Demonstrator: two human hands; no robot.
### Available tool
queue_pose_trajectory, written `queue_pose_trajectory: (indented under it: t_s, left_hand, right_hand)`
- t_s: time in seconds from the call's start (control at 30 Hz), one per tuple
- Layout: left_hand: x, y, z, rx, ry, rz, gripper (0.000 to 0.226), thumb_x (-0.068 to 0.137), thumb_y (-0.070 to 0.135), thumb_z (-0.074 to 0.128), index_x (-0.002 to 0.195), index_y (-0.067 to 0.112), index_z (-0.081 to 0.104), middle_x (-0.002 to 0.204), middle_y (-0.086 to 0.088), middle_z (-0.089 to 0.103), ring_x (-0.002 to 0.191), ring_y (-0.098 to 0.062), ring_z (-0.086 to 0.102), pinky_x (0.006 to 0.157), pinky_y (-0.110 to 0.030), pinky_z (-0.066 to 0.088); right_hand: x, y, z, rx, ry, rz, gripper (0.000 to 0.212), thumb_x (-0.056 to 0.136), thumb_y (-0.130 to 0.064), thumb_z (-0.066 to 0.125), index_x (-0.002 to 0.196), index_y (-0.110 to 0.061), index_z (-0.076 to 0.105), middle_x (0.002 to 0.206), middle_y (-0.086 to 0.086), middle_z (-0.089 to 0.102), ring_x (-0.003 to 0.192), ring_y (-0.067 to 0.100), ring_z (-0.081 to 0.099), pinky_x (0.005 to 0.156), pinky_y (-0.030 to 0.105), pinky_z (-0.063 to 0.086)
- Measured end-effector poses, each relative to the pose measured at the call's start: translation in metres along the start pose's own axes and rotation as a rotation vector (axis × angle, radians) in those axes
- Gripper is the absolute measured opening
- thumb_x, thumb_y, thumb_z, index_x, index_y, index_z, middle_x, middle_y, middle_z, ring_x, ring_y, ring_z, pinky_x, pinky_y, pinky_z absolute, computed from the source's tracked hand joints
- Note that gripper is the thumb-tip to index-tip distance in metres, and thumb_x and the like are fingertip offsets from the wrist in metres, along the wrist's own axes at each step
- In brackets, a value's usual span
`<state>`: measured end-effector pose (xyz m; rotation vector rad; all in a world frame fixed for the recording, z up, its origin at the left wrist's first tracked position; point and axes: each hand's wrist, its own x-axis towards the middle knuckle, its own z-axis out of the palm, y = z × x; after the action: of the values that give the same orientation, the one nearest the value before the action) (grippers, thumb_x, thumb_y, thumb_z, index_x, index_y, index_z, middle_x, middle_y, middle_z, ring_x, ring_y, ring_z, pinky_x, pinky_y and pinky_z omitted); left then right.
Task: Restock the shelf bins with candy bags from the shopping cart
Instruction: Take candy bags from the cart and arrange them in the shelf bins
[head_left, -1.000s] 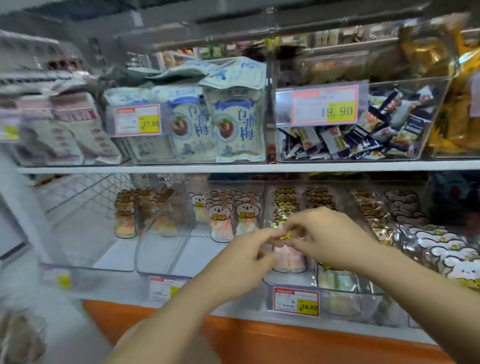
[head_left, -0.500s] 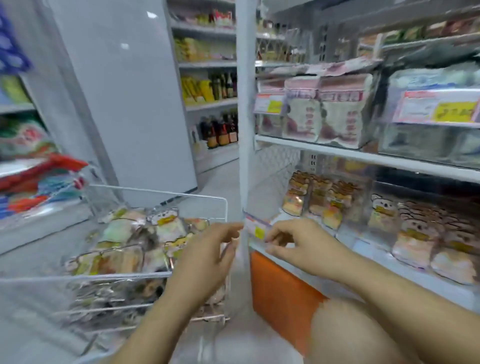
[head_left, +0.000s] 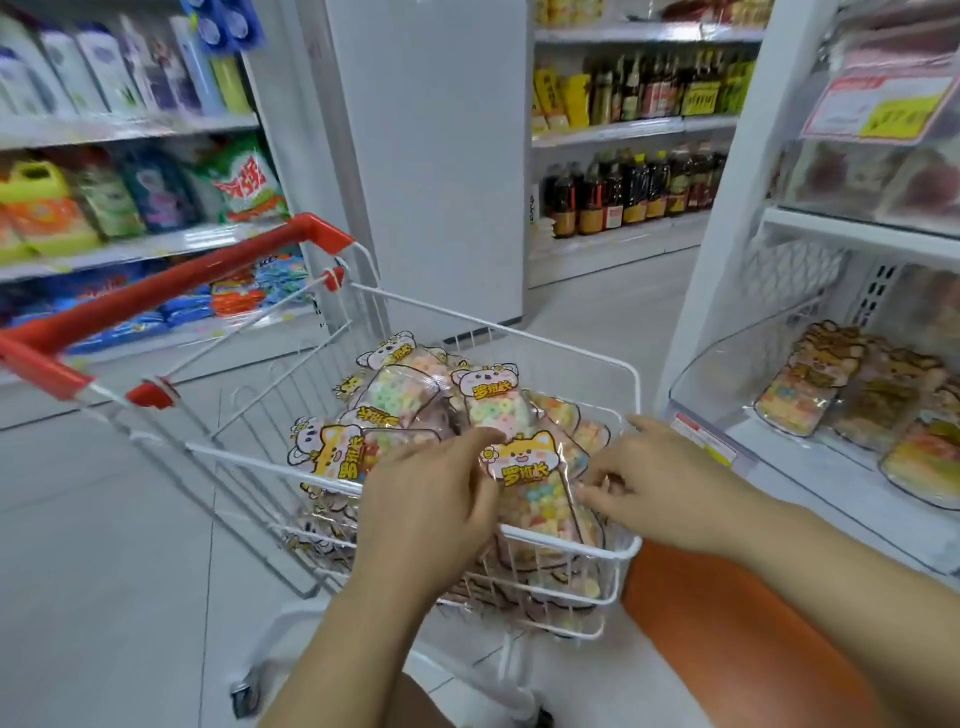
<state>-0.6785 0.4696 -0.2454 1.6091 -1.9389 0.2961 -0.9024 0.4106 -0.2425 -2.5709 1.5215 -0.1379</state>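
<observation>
Fingers (head_left: 451, 448) now pinch a candy bag (head_left: 535, 483) in the cart (head_left: 498, 326).

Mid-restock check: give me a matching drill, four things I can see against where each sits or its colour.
Things:
1. cart handle
2. fox-header candy bag
3. clear shelf bin
4. dark bottles

Places or colours:
a. on the far back shelf
b. red
c. between left hand and right hand, in the cart
d. right of the cart, on the low shelf

Pairs: 1-b; 2-c; 3-d; 4-a
</observation>
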Motion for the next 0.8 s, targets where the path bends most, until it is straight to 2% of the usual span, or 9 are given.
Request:
queue_pose_trajectory:
  t_s: [0.07,0.17,0.23,0.3,0.4,0.5,0.57,0.67,0.8]
  left_hand:
    - [-0.004,-0.007,-0.005,-0.064,-0.011,-0.034,0.038,0.08,0.031,0.044,0.107,0.035,0.072,0.057,0.012,0.062,0.053,-0.011,0.054,0.055,-0.024,0.025]
    - [-0.009,-0.017,-0.013,-0.132,-0.057,-0.106,0.046,0.084,0.038,0.034,0.114,0.04,0.068,0.063,0.014,0.063,0.06,-0.01,0.054,0.055,-0.022,0.026]
    - [-0.013,-0.022,-0.016,-0.137,-0.057,-0.129,0.046,0.084,0.038,0.034,0.115,0.044,0.066,0.066,0.018,0.063,0.063,-0.006,0.049,0.058,-0.014,0.024]
    - [-0.014,-0.024,-0.019,-0.127,-0.068,-0.147,0.043,0.085,0.036,0.038,0.116,0.046,0.065,0.062,0.021,0.057,0.064,-0.006,0.046,0.06,-0.013,0.023]
    - [-0.012,-0.02,-0.021,-0.107,-0.117,-0.153,0.04,0.088,0.034,0.041,0.12,0.046,0.063,0.063,0.019,0.057,0.07,-0.01,0.054,0.059,-0.025,0.028]
    - [-0.01,-0.02,-0.02,-0.093,-0.146,-0.162,0.044,0.089,0.039,0.034,0.124,0.046,0.06,0.083,0.015,0.07,0.082,-0.012,0.061,0.066,-0.031,0.035]
    - [-0.008,-0.022,-0.021,-0.11,-0.139,-0.172,0.04,0.094,0.041,0.039,0.131,0.045,0.054,0.107,0.018,0.069,0.094,-0.011,0.063,0.073,-0.03,0.044]
    - [-0.002,-0.027,-0.025,-0.335,-0.118,-0.27,0.057,0.095,0.048,0.054,0.148,0.043,0.035,0.137,0.02,0.052,0.114,-0.004,0.057,0.092,-0.034,0.049]
    - [0.01,-0.034,-0.037,-0.908,-0.135,-0.454,0.058,0.088,0.028,0.073,0.139,0.034,0.046,0.111,0.014,0.071,0.098,0.001,0.068,0.084,-0.023,0.055]
  right_hand:
    - [-0.006,-0.016,-0.003,-0.004,-0.007,0.021,0.034,0.083,-0.066,0.049,0.086,-0.037,0.068,0.067,-0.014,0.06,0.076,0.006,0.058,0.099,0.036,0.048]
    - [-0.009,-0.036,-0.01,-0.005,-0.015,0.053,0.039,0.085,-0.065,0.057,0.109,-0.036,0.068,0.076,-0.007,0.063,0.093,0.014,0.064,0.074,0.027,0.046]
    - [-0.002,-0.045,-0.009,0.071,-0.022,0.104,0.046,0.083,-0.067,0.061,0.113,-0.033,0.064,0.078,-0.01,0.06,0.089,0.014,0.061,0.073,0.028,0.046]
    - [0.009,-0.051,-0.004,0.093,-0.032,0.119,0.059,0.079,-0.07,0.063,0.122,-0.031,0.056,0.103,-0.01,0.065,0.099,0.017,0.061,0.077,0.03,0.048]
    - [0.021,-0.057,0.004,0.052,-0.054,0.131,0.077,0.077,-0.072,0.064,0.136,-0.028,0.039,0.128,-0.006,0.059,0.115,0.022,0.059,0.078,0.032,0.044]
    - [0.027,-0.055,0.004,0.053,-0.096,0.148,0.054,0.077,-0.065,0.071,0.107,-0.025,0.051,0.105,-0.007,0.065,0.097,0.019,0.063,0.07,0.034,0.043]
    - [0.029,-0.05,-0.001,0.308,-0.063,0.096,0.036,0.078,-0.046,0.08,0.082,-0.023,0.052,0.075,-0.009,0.06,0.07,0.011,0.057,0.065,0.033,0.042]
    - [0.032,-0.052,-0.019,0.629,0.059,-0.024,0.03,0.084,-0.022,0.079,0.074,-0.022,0.051,0.049,-0.014,0.049,0.049,0.002,0.041,0.057,0.025,0.038]
    - [0.048,-0.084,-0.044,1.068,0.302,-0.094,0.014,0.09,-0.009,0.071,0.087,-0.011,0.057,0.057,-0.011,0.064,0.063,0.005,0.063,0.071,0.027,0.056]
